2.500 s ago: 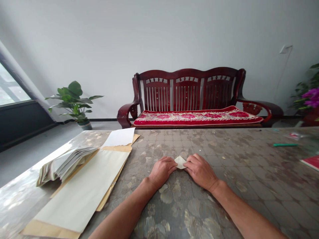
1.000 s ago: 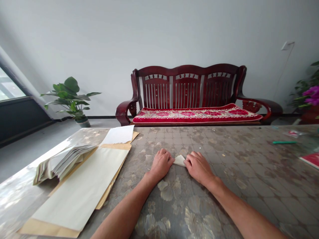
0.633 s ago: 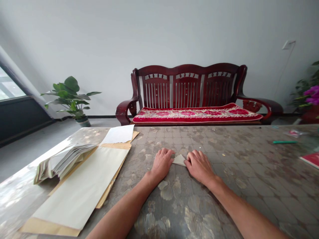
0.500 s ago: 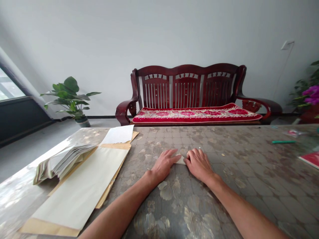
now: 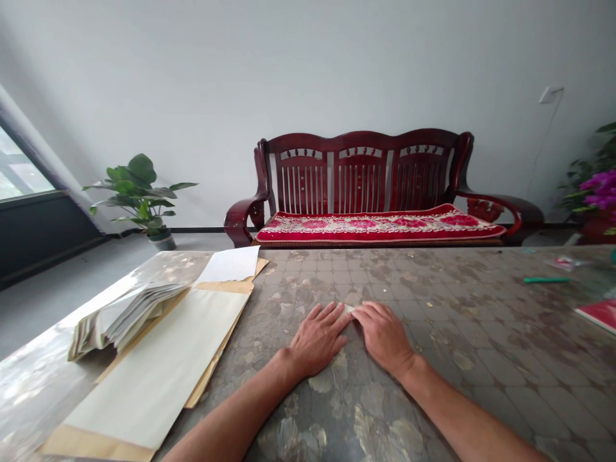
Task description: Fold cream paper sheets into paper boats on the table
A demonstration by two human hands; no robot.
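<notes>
Both my hands lie side by side on the patterned table point(image 5: 433, 321), near its middle. My left hand point(image 5: 318, 339) rests flat with its fingers stretched out, pressing down on a small folded piece of white paper point(image 5: 348, 308). Only a sliver of that paper shows between the fingertips. My right hand point(image 5: 384, 333) lies next to it, palm down with fingers extended, touching the same paper from the right.
A large white sheet point(image 5: 158, 366) lies on brown envelopes at the left, with a fanned stack of paper point(image 5: 122, 316) beside it and another white sheet point(image 5: 230, 264) behind. A green pen point(image 5: 547, 280) and a red book point(image 5: 599, 314) lie at the right. Beyond the table stands a wooden bench point(image 5: 366, 192).
The hands have moved together and flattened over the folded paper, which showed as a white triangle between them before and is now almost fully covered.
</notes>
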